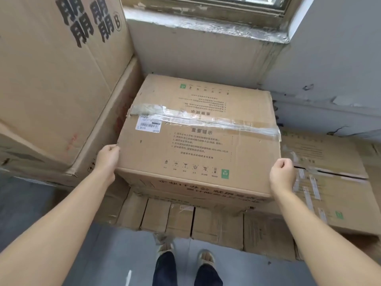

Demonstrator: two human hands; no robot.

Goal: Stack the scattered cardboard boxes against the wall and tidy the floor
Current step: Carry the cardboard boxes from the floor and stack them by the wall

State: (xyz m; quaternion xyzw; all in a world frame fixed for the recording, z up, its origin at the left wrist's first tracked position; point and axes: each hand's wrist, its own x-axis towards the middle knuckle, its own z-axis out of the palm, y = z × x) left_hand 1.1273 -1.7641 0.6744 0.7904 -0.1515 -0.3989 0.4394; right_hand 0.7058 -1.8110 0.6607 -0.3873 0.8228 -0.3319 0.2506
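Hands, left (107, 159) and right (282, 174), grip taped box (198, 137) by near corners (wall (195, 58) just behind).

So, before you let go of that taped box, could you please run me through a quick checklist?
1. Left hand on the near left corner of the taped box: ok, gripping.
2. Right hand on the near right corner: ok, gripping.
3. Box against the wall under the window: ok, far edge looks close to it.
4. Box fully supported by the row of cartons underneath: cannot tell, its underside is hidden.
5. Room beside the big left stack: ok, a narrow gap shows.
6. Tape sealing the top seam: not ok, wrinkled and lifting at the ends.
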